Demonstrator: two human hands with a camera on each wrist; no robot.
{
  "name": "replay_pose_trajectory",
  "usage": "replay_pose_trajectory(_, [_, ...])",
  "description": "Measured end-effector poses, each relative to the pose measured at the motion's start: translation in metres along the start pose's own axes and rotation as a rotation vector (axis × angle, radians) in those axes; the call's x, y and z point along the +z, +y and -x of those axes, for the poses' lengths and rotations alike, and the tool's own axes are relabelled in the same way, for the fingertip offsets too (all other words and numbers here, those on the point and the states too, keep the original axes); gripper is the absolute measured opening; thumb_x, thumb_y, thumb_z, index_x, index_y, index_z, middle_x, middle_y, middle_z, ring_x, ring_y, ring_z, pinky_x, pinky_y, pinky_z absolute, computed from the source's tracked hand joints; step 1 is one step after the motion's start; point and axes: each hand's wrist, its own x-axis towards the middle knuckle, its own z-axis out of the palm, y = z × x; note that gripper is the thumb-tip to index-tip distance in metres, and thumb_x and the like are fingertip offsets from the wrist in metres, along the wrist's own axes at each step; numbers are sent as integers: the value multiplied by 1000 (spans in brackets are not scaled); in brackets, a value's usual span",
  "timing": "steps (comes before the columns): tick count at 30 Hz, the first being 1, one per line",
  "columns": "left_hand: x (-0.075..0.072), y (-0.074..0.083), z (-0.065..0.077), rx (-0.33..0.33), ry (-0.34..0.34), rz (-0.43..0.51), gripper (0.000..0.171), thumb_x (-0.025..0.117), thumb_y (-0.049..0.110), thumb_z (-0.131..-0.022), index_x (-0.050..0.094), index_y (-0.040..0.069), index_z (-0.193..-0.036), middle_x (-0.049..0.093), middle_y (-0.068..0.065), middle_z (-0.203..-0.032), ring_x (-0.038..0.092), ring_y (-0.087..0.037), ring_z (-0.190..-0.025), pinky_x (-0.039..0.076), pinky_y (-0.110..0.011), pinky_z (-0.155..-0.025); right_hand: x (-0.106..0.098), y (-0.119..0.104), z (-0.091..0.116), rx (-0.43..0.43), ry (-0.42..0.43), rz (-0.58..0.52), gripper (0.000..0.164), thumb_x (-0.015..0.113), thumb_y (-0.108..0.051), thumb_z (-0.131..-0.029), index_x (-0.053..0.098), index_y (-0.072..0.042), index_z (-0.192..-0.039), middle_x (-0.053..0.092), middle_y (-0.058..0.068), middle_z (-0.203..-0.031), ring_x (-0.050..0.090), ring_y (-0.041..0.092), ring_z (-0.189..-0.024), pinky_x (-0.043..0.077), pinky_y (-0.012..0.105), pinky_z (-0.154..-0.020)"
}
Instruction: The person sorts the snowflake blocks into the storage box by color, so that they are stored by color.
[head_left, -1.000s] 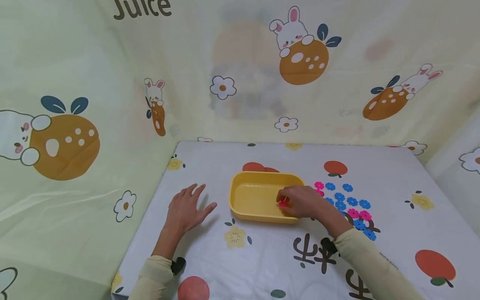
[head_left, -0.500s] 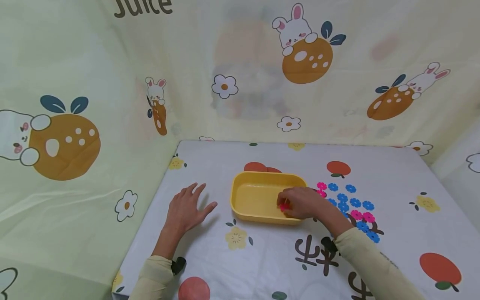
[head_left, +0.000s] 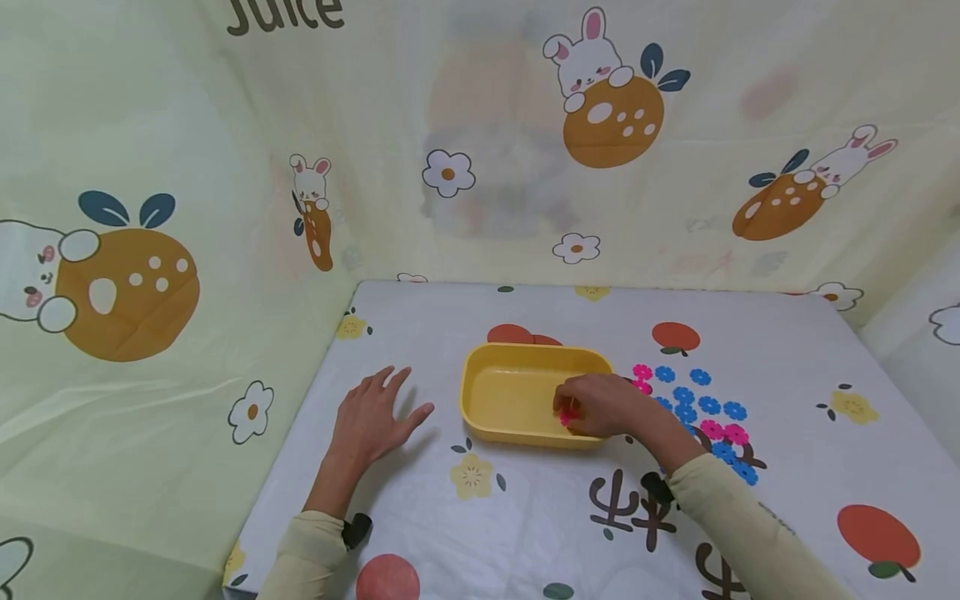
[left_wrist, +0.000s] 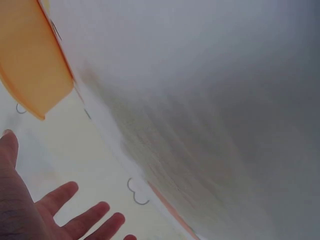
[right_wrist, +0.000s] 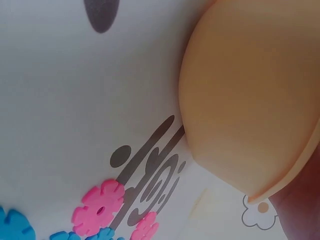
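A shallow yellow plastic tray [head_left: 502,396] stands in the middle of the table. My right hand [head_left: 607,406] reaches over its right end, and its curled fingers pinch a pink flower-shaped plastic disc [head_left: 567,417] inside the tray. Part of that disc is hidden by the fingers. To the tray's left, my left hand [head_left: 371,423] is held with fingers spread and nothing in it. The left wrist view shows these spread fingers [left_wrist: 82,220] apart from the tray [left_wrist: 35,55]. In the right wrist view the tray wall [right_wrist: 245,95] covers most of the right hand.
Right of the tray lie several blue flower-shaped discs [head_left: 708,405] and several loose pink discs [head_left: 712,430], close together on the printed white tablecloth [head_left: 540,517]. A cream curtain [head_left: 480,117] with rabbit prints hangs behind and to the left of the table.
The pink disc in my right fingers has shifted slightly lower inside the tray. My left hand keeps its place, and the head view has moved a little.
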Motion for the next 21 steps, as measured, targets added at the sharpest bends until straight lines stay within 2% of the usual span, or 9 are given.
replay_pose_trajectory(8, [-1,0,0,10,7,-9,86,56,76,-98,53,16,-160,53,-19,-160,55,-42,-143,48,-61,-114,-3,-1,3,40,5,-12,32,93,-25,-84,77,-23,-111,70,-9,-96,62,12,-87,61,35,-85])
replay_pose_trajectory(14, [-2,2,-1,1,-5,-10,87,55,77,-97,52,17,-161,52,-18,-161,54,-41,-144,48,-62,-113,-12,-8,5,90,29,-8,30,89,-28,-88,79,-23,-116,74,-7,-107,66,17,-99,62,42,-91])
replay_pose_trajectory(21, [-3,3,0,0,-3,-2,87,56,77,-97,52,16,-160,52,-19,-161,54,-42,-144,47,-62,-114,-30,-11,8,44,61,29,31,88,-25,-90,78,-18,-118,75,1,-111,69,24,-103,61,47,-89])
